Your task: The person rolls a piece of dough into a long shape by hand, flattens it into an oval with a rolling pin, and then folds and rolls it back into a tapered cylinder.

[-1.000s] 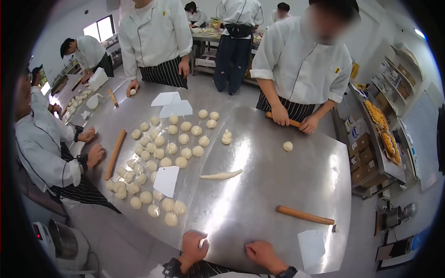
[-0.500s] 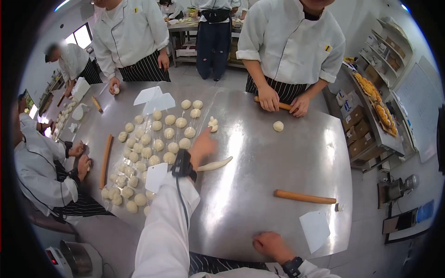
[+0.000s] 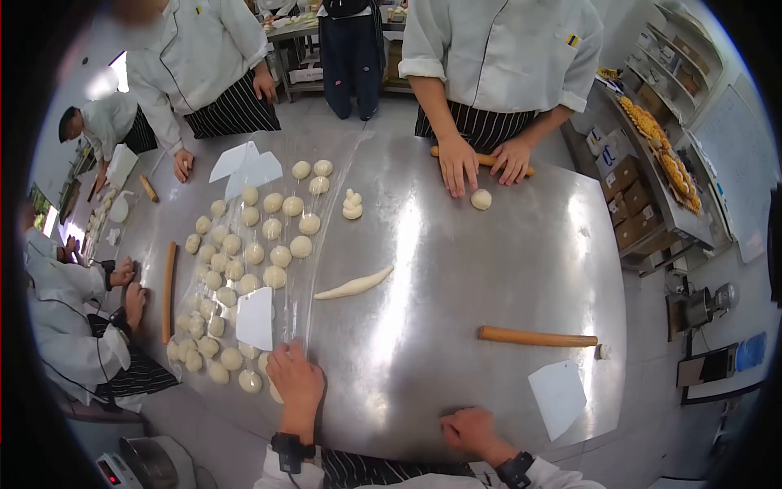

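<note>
My left hand (image 3: 295,379) lies low over the edge of the clear plastic film (image 3: 305,306), its fingers loosely bent and apart. The fingertips are just below a white dough scraper (image 3: 255,318) and right beside the dough balls (image 3: 249,381). Curled into a loose fist, my right hand (image 3: 471,430) rests at the near table edge with nothing showing in it. Ahead, a long tapered dough strip (image 3: 354,284) lies on the bare steel. Farther off stands a small knotted dough piece (image 3: 352,204).
A rolling pin (image 3: 538,337) and another scraper (image 3: 559,399) lie at right on the steel table (image 3: 456,277). Across from me, a co-worker's hands (image 3: 481,167) are on a rolling pin beside a dough ball (image 3: 481,199). Another rolling pin (image 3: 169,293) lies at left.
My left hand has drawn back from beside the knotted dough piece to the near edge of the film. My right hand stays put. The view has shifted slightly.
</note>
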`<state>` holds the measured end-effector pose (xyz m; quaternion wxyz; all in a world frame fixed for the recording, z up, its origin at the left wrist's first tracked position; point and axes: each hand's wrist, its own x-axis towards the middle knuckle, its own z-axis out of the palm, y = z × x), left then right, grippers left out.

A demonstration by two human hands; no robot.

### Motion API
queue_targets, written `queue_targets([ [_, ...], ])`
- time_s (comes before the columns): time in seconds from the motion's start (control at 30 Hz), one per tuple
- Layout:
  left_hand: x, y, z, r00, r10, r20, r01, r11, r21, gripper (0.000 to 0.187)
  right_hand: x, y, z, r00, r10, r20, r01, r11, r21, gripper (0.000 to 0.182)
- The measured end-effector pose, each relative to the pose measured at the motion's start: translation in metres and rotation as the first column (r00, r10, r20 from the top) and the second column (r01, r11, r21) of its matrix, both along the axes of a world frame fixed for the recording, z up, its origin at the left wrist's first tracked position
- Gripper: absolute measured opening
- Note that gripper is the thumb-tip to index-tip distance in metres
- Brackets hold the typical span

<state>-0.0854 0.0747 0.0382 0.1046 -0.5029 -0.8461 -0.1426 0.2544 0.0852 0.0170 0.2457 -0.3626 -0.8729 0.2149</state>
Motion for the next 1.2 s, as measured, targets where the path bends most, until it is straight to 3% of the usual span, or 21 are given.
queue_targets([
  [0.27,-0.017,0.025,-0.005,0.992,-0.118,-0.041,0.112,0.986,-0.125,0.034,0.0,-0.002,-0.002,0.997,0.024,0.071,-0.022,0.999,-0.03,0.001],
  [0.43,-0.026,0.053,0.002,0.982,-0.123,-0.141,0.111,0.99,-0.089,0.027,0.0,-0.002,-0.001,0.999,0.028,0.043,-0.027,1.0,-0.016,0.002],
  [0.57,-0.03,0.061,-0.009,0.99,-0.045,-0.136,0.026,0.99,-0.137,0.031,0.005,0.0,-0.006,0.991,0.054,0.121,-0.049,0.998,-0.041,0.005],
  [0.63,-0.025,0.052,-0.013,0.98,-0.122,-0.155,0.106,0.989,-0.106,0.036,0.003,0.0,-0.01,0.994,0.058,0.095,-0.056,0.998,-0.024,0.006],
  [0.7,-0.019,0.043,-0.008,0.983,-0.15,-0.105,0.131,0.978,-0.165,0.039,0.003,0.0,-0.011,0.997,0.046,0.065,-0.045,0.999,-0.015,0.007],
  [0.77,-0.016,0.034,-0.009,0.987,-0.153,-0.052,0.142,0.975,-0.174,0.038,0.004,-0.002,-0.011,0.996,-0.008,0.084,0.02,0.99,-0.141,0.016],
  [0.87,-0.015,0.026,-0.008,0.984,-0.144,-0.105,0.126,0.979,-0.163,0.032,0.009,0.0,-0.025,0.992,0.021,0.124,-0.009,0.995,-0.096,0.018],
  [0.93,-0.015,0.018,-0.006,0.977,-0.21,-0.041,0.2,0.966,-0.164,0.024,0.008,-0.005,-0.012,0.993,0.025,0.114,-0.01,0.992,-0.128,0.023],
  [0.97,-0.015,0.015,-0.008,0.979,-0.198,-0.049,0.189,0.97,-0.152,0.024,0.009,-0.008,-0.004,0.993,0.019,0.119,0.003,0.983,-0.181,0.028],
  [1.0,-0.015,0.013,-0.008,0.983,-0.183,0.007,0.183,0.979,-0.092,0.022,0.004,-0.01,0.005,0.999,-0.039,0.016,0.041,0.983,-0.177,0.021],
  [1.2,-0.011,0.014,0.004,0.974,-0.106,0.198,0.096,0.994,0.061,0.022,0.005,-0.009,-0.001,0.999,-0.027,0.033,0.032,0.988,-0.149,0.022],
])
